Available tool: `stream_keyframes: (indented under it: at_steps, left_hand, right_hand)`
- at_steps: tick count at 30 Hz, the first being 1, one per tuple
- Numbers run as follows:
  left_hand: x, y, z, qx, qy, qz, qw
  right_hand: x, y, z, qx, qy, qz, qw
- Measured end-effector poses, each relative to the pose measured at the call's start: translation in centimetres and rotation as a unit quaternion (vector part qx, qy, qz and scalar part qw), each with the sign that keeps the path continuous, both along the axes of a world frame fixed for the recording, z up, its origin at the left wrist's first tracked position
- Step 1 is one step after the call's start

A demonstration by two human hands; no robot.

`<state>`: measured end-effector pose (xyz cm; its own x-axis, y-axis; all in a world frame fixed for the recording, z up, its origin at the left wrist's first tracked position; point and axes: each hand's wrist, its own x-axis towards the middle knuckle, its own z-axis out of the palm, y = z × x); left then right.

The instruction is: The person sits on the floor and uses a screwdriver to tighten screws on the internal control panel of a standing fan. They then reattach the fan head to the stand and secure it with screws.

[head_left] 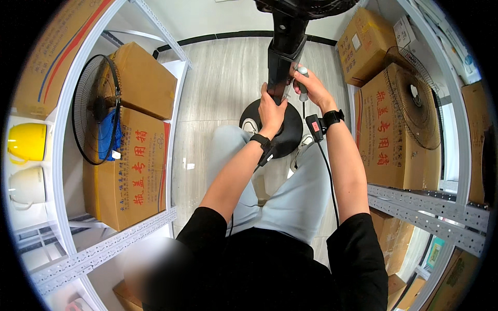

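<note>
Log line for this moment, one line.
left hand: gripping black column | right hand: holding grey-handled tool beside column | black round base: on floor

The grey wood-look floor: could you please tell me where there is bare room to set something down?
The broadest bare patch of floor lies between the round black base and the left white metal shelf, ahead of a white scrap. The base is crowded by white shoes, the left hand and right hand.
</note>
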<state>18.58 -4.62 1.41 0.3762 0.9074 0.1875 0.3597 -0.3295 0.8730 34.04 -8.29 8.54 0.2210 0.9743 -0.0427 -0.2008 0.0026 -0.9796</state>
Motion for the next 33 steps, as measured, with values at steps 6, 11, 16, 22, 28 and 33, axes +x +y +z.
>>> stream_keyframes:
  at_steps: [6,11,16,22,28,33]
  left_hand:
    - [-1.0,0.5,0.4,0.028,0.023,-0.020,0.999]
    - [-1.4,0.6,0.7,0.023,0.022,-0.035,0.999]
    - [-2.1,0.5,-0.2,0.022,0.043,-0.058,0.997]
    - [-2.6,-0.2,-0.6,0.034,0.033,-0.130,0.990]
    - [-2.5,3.6,0.3,0.014,0.047,-0.228,0.972]
    - [-2.6,7.3,0.2,-0.003,0.039,-0.258,0.965]
  right_hand:
    - [2.2,1.3,0.3,-0.013,-0.013,0.072,0.997]
    - [1.7,1.0,0.4,-0.059,0.013,0.063,0.996]
    - [-0.9,-1.1,0.4,-0.035,0.037,0.009,0.999]
    - [-2.5,-5.2,1.4,-0.014,0.011,-0.043,0.999]
    - [-3.9,-4.5,2.2,0.000,-0.030,-0.127,0.991]
    - [-5.7,-1.4,1.8,0.013,-0.019,-0.201,0.979]
